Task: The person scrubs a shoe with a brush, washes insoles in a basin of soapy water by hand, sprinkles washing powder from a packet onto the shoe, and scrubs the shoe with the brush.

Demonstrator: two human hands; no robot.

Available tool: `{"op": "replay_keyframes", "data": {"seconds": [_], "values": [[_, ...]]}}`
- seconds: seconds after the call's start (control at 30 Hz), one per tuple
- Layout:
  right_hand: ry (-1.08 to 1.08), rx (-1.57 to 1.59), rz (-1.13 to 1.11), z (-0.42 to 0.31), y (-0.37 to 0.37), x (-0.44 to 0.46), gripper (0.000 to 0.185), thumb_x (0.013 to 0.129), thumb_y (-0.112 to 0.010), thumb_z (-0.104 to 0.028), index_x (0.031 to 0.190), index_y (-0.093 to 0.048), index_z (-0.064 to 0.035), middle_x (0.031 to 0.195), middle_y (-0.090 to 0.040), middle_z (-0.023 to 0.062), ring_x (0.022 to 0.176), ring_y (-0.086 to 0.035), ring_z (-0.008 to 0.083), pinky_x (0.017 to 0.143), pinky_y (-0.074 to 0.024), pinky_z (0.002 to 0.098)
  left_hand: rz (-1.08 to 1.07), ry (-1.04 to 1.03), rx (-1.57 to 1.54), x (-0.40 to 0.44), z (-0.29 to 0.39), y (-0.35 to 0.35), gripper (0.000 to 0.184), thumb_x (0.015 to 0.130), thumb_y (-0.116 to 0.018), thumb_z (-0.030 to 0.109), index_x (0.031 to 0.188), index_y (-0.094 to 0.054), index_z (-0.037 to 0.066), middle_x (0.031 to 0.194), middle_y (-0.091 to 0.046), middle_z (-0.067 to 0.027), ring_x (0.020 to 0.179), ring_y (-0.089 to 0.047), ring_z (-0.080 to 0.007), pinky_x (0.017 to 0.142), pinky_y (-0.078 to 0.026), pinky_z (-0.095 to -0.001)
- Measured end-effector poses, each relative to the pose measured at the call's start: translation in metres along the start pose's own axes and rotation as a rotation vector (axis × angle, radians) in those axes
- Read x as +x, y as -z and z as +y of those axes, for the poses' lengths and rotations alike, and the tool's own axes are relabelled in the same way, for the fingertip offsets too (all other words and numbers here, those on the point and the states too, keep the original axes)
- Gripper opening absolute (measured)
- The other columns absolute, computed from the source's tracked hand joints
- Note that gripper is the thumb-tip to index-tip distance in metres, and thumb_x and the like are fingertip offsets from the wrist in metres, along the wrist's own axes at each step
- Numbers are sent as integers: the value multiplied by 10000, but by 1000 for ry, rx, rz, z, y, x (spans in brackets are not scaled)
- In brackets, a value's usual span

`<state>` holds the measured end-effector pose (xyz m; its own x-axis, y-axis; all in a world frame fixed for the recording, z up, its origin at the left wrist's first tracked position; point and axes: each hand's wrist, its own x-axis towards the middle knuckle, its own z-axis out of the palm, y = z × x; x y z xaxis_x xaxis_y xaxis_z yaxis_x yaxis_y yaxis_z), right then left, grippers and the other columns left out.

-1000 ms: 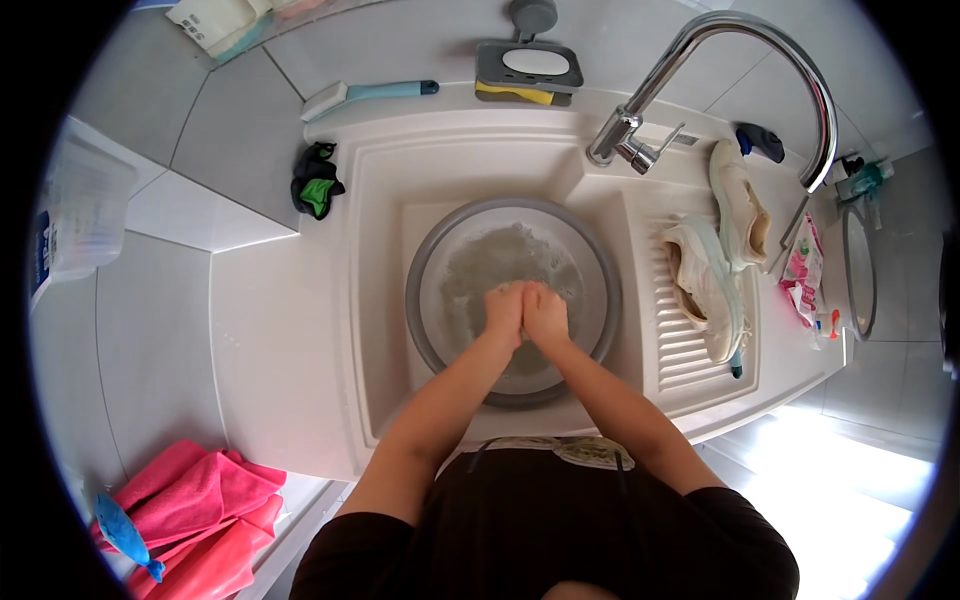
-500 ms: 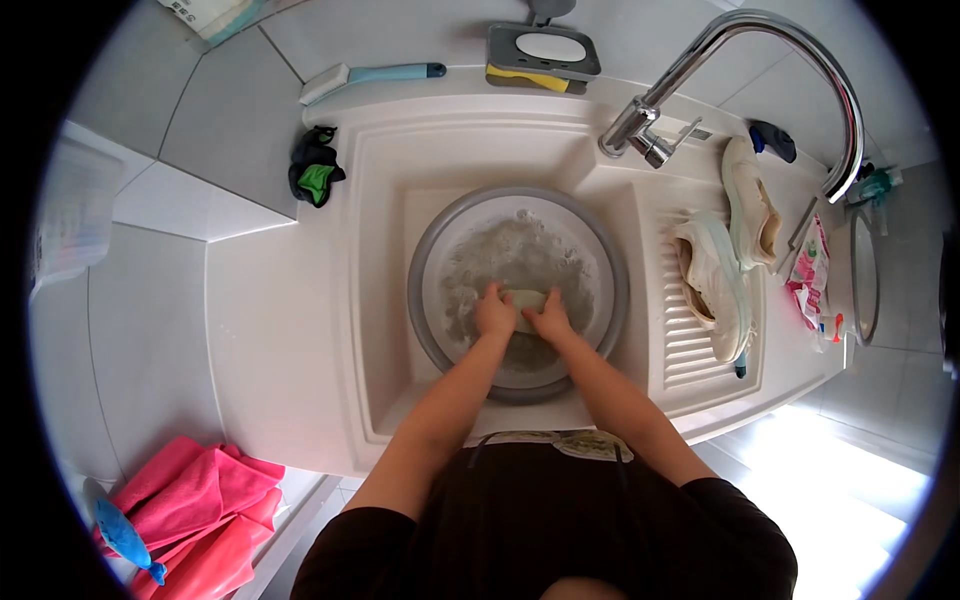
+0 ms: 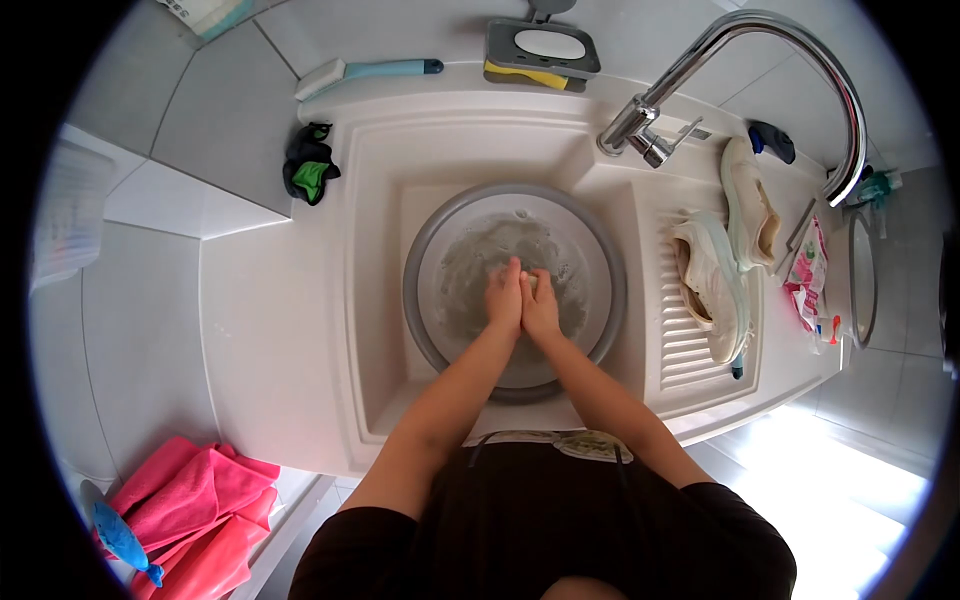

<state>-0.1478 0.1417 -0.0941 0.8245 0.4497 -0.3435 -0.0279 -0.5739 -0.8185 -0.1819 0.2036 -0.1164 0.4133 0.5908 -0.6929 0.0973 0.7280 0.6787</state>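
Observation:
A round white basin with a grey rim (image 3: 416, 290) sits in the sink and holds cloudy water (image 3: 470, 255). Over the water, my left hand (image 3: 503, 300) and my right hand (image 3: 541, 305) are pressed together, palms facing. A small pale, soft-looking piece (image 3: 530, 283) shows between the fingers; most of it is hidden, and I cannot tell its kind. Both hands are closed around it near the basin's middle.
White shoes (image 3: 708, 285) lie on the ribbed drainboard right of the basin. A chrome faucet (image 3: 628, 128) arches at the back right. Along the back are a blue-handled brush (image 3: 385, 68) and a soap dish (image 3: 500, 45). Pink cloths (image 3: 200, 490) hang at lower left.
The hands have come together and moved slightly up in the view. The pale piece, spread between both hands before, is now mostly enclosed by them.

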Motion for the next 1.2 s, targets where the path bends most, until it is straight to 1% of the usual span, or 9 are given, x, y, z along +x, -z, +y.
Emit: {"op": "replay_keyframes", "data": {"seconds": [0.07,0.27,0.5,0.67,0.8,0.9,1.0,1.07,1.2], "values": [[-19,-57,34,-12,3,-3,452,937,-441,-462,1099,-496,-44,983,-620,245,924,-607,391,797,-461,455,-2,-106,75,-1,2,-5,528,879,-559,499,1083,-514,14,1003,-534,-91,924,-524,-179,822,-444,-324],[134,-15,69,-26,15,-3,464,946,-410,-472,995,-546,-31,801,-643,238,792,-624,428,703,-472,477,-45,-89,-1,-29,32,-17,478,865,-603,475,985,-541,17,877,-563,-55,795,-543,-140,703,-464,-278],[225,54,58,-39,27,-1,514,947,-409,-452,863,-605,15,791,-630,254,782,-620,435,695,-469,470,-129,-105,-98,-37,39,-22,414,860,-620,424,851,-605,11,762,-622,-75,700,-586,-150,620,-472,-288],[194,-49,58,-41,35,-3,465,947,-409,-359,830,-615,41,753,-614,267,765,-608,437,710,-470,453,-199,-53,-77,-39,38,-20,179,868,-534,208,792,-589,56,755,-569,-37,669,-538,-134,560,-439,-300],[295,-36,91,-48,42,-9,455,943,-413,-346,824,-611,46,734,-606,270,741,-597,451,690,-469,446,-197,17,-39,-48,49,-22,169,824,-508,149,795,-629,34,732,-579,-48,662,-514,-143,584,-410,-312],[161,8,-7,-52,52,-4,450,943,-429,-375,869,-614,28,794,-626,252,773,-618,397,703,-469,421,-231,15,28,-53,66,-23,294,886,-501,310,917,-616,40,874,-594,-66,813,-556,-173,680,-452,-329],[144,178,-102,-57,74,-4,373,933,-494,-364,1063,-570,-22,958,-630,166,888,-606,268,728,-469,360,-276,256,28,-64,101,-14,525,923,-386,530,1085,-546,56,1076,-564,-87,1005,-542,-204,817,-461,-382],[-20,359,-442,-76,95,-13,441,914,-568,-322,1255,-425,-80,1124,-542,77,1006,-525,170,767,-463,304,-414,191,5,-62,110,-7,718,900,-219,673,1234,-448,80,1222,-504,-92,1128,-496,-230,918,-426,-435],[-79,571,-493,-80,102,-14,524,895,-612,-249,1313,-334,-98,1172,-494,50,1036,-509,154,777,-472,286,-554,144,-19,-76,132,5,718,913,-118,648,1274,-443,119,1254,-496,-63,1164,-475,-221,950,-404,-446]]}}
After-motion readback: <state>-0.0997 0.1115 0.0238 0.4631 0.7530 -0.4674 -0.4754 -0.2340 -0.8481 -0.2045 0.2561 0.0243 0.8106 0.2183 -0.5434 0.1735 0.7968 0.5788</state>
